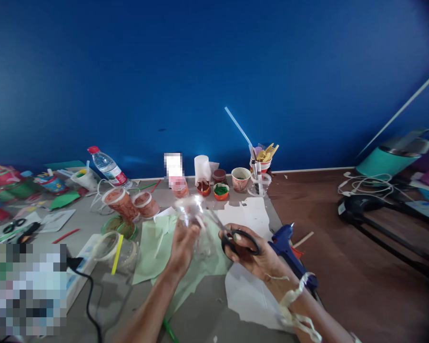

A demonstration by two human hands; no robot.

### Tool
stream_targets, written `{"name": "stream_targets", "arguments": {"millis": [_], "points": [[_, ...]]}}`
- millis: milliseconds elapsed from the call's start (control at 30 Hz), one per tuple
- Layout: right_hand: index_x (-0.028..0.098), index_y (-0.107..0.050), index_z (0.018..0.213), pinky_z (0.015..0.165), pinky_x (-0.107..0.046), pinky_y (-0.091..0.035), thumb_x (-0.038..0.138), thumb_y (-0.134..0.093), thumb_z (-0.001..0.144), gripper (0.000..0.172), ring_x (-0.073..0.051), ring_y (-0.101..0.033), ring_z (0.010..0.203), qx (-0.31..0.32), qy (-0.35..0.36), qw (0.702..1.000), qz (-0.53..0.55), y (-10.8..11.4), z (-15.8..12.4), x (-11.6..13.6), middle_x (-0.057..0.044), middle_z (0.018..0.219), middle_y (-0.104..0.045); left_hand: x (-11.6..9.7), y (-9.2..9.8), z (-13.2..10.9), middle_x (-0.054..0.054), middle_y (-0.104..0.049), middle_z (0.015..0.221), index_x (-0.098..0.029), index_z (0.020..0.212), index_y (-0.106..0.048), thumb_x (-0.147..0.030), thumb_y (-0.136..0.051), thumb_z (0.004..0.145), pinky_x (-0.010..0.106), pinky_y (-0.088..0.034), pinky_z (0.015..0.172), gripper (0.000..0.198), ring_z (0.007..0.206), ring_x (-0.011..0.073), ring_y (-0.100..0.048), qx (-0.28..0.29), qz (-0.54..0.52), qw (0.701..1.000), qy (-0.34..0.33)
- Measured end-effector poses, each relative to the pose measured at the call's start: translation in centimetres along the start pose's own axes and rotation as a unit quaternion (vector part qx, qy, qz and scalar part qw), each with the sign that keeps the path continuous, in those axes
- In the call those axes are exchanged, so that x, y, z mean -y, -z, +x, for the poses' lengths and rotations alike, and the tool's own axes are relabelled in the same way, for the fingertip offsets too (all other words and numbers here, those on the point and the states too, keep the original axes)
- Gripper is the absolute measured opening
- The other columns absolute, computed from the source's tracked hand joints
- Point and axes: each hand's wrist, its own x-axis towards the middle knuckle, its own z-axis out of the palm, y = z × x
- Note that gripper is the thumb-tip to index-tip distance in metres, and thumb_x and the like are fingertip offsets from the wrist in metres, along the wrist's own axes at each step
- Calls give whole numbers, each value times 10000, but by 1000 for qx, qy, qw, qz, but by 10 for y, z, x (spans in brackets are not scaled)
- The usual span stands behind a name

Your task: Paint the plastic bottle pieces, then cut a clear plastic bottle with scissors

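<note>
My left hand (pixel 185 243) is closed around a clear plastic cup (pixel 191 207), holding it up above pale green paper (pixel 150 252). The cup is partly blurred. In my right hand (pixel 250 250) are black-handled scissors (pixel 241 238), with fingers through the handle loops. Their blades point up and left, toward the right side of the cup; whether they touch it is too blurred to tell. White cut paper (pixel 253 295) lies beneath my right hand. A pale ribbon (pixel 293 305) hangs at my right wrist.
A blue glue gun (pixel 289 250) lies right of my right hand. Paint cups (pixel 241 180) and a bottle (pixel 109 166) stand along the wall. Left of my left hand are a clear container (pixel 127 252), a power strip (pixel 80 276) and a black cable (pixel 91 300).
</note>
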Motion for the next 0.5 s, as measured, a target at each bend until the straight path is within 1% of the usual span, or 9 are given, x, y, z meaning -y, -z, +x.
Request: {"name": "stream_targets", "arguments": {"millis": [67, 133, 200, 300, 433, 500], "points": [[153, -646, 814, 499, -254, -247, 351, -791, 648, 296, -78, -423, 497, -14, 32, 999, -4, 0, 0, 2, -4, 699, -576, 4, -6, -5, 52, -706, 1020, -233, 1089, -645, -397, -821, 613, 319, -485, 871, 534, 999, 235, -643, 53, 4, 999, -11], [160, -646, 845, 511, -262, -259, 359, -781, 652, 308, -82, -435, 507, -10, 59, 998, -1, 1, 0, 5, -8, 727, -578, 7, -9, -7, 63, -707, 1015, -224, 1080, -652, -419, -815, 617, 344, -478, 895, 528, 1001, 249, -643, 88, 13, 996, -6], [167, -646, 877, 506, -267, -250, 380, -763, 662, 325, -93, -448, 508, 10, 71, 997, 12, 2, -2, 6, -11, 727, -575, 8, -9, -7, 75, -703, 1051, -211, 1060, -661, -442, -787, 653, 349, -456, 940, 485, 1060, 258, -623, 83, 21, 996, 2], [168, -646, 870, 490, -265, -228, 381, -738, 680, 301, -99, -460, 500, 29, 71, 997, 32, 5, -3, 4, -14, 727, -580, 7, -4, -2, 81, -701, 1067, -207, 1071, -661, -452, -767, 678, 353, -437, 973, 475, 1133, 266, -591, 54, 25, 998, 1], [157, -642, 842, 470, -257, -228, 371, -728, 686, 278, -87, -459, 490, 33, 57, 997, 39, 5, -2, 0, -41, 818, -622, 3, 2, 1, 67, -708, 1033, -233, 1126, -641, -469, -755, 689, 352, -482, 902, 510, 995, 233, -652, 30, 23, 999, -5], [151, -645, 846, 462, -251, -225, 372, -735, 679, 291, -82, -460, 483, 36, 41, 998, 38, 4, -1, -1, -44, 823, -626, 1, 2, 2, 61, -708, 1026, -239, 1125, -641, -468, -752, 691, 334, -500, 856, 503, 926, 211, -667, 23, 15, 1000, -9]]}}
